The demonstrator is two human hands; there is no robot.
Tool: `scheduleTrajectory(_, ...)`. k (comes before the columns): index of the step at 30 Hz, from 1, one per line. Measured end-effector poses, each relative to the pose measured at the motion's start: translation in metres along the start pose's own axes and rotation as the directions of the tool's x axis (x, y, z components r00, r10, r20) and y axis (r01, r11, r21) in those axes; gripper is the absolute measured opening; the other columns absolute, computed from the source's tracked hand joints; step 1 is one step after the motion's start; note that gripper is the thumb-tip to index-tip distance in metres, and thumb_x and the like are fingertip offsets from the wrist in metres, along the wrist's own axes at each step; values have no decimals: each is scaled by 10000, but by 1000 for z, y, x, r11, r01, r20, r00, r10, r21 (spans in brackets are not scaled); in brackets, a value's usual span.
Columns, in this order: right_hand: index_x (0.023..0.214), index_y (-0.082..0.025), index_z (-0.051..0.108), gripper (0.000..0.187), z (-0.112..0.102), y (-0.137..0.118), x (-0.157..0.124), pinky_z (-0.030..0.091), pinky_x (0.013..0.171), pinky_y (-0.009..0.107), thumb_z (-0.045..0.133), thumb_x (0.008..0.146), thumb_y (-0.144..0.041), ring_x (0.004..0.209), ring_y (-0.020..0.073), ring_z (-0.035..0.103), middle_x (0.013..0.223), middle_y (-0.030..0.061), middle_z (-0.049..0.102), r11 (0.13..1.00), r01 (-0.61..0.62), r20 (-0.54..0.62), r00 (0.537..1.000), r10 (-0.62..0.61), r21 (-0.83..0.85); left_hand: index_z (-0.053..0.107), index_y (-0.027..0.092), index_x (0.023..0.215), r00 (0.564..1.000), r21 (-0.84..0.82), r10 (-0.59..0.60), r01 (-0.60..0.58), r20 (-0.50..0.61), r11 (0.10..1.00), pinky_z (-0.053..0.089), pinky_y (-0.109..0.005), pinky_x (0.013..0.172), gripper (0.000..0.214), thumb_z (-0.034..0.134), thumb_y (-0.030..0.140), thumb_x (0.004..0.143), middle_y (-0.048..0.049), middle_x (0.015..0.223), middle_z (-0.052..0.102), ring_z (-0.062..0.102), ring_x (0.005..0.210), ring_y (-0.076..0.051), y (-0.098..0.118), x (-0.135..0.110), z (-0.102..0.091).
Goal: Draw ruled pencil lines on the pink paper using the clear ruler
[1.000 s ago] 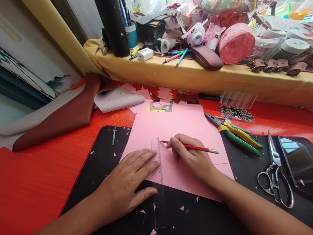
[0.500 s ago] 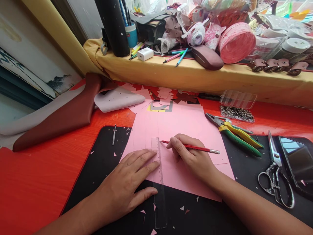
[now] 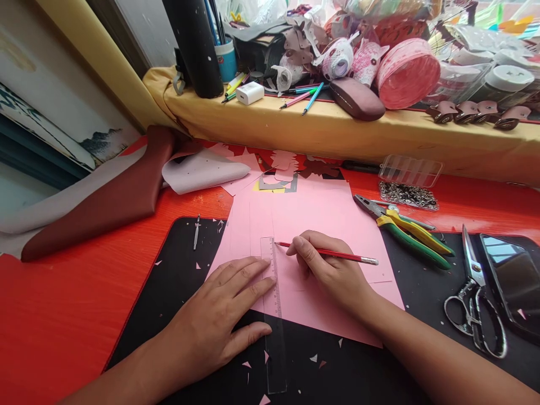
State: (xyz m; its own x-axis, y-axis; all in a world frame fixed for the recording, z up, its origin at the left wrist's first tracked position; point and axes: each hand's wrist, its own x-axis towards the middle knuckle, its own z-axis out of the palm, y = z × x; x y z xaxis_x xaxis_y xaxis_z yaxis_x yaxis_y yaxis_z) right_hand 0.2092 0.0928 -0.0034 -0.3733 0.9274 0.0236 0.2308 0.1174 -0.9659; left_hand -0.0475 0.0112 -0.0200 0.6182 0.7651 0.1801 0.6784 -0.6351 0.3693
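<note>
1. Lying largely on the black mat (image 3: 160, 298), the pink sheet (image 3: 312, 208) bore faint straight lines and reached toward the far side of the red tabletop (image 3: 76, 304).
2. Across its near edge ran a transparent ruler (image 3: 274, 309), near end over the mat.
3. The left hand (image 3: 223, 304) lay flat, fingers spread, fingertips resting on the ruler.
4. The right hand's (image 3: 331, 275) fingers pinched a red pencil (image 3: 341, 254), its tip at the ruler's right edge.
5. Good work seemed to need even downward pressure, a constant pencil slant, and fingertips drawn back from that edge, since one nearly reached it.
6. Rightward lay combination pliers (image 3: 415, 246), then scissors (image 3: 476, 275) and a smartphone (image 3: 512, 281).
</note>
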Motion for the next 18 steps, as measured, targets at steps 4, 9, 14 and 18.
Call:
scheduleTrajectory(4, 849, -223, 729, 476, 0, 0, -1, 492, 654, 326, 568, 1127, -574, 573, 174, 571, 604, -20, 596, 1000, 4, 0, 1000, -4, 8, 571, 256, 1587, 1000, -4, -7, 7, 3, 1000, 495, -516, 1256, 528, 662, 409, 1090, -100, 1680, 564, 535, 1535, -329, -1, 0, 0)
scheduleTrajectory(9, 860, -216, 731, 445, -1, 1, -1, 495, 664, 319, 566, 1138, -523, 580, 170, 577, 600, -25, 594, 1000, 4, 0, 1000, -4, 6, 550, 258, 1604, 1000, -8, -4, 4, 22, 1000, 491, -518, 1261, 542, 656, 409, 1094, -99, 1691, 553, 528, 1544, -330, -2, -1, -1)
scheduleTrajectory(14, 859, -217, 737, 472, 0, 1, 0, 493, 661, 322, 563, 1135, -559, 577, 168, 575, 606, -24, 599, 1000, 15, 1, 1000, -15, 7, 545, 255, 1607, 1000, 3, -4, 4, 23, 1000, 492, -521, 1260, 541, 652, 408, 1098, -99, 1696, 546, 516, 1554, -327, -2, -1, 0)
scheduleTrajectory(18, 849, -221, 739, 501, 0, 1, -1, 508, 676, 333, 572, 1122, -606, 571, 172, 578, 601, -22, 603, 1000, 13, -17, 1000, -12, 11, 541, 259, 1616, 999, -2, 2, -2, 35, 1000, 492, -517, 1264, 560, 667, 413, 1092, -98, 1702, 541, 522, 1551, -330, -4, -1, -1)
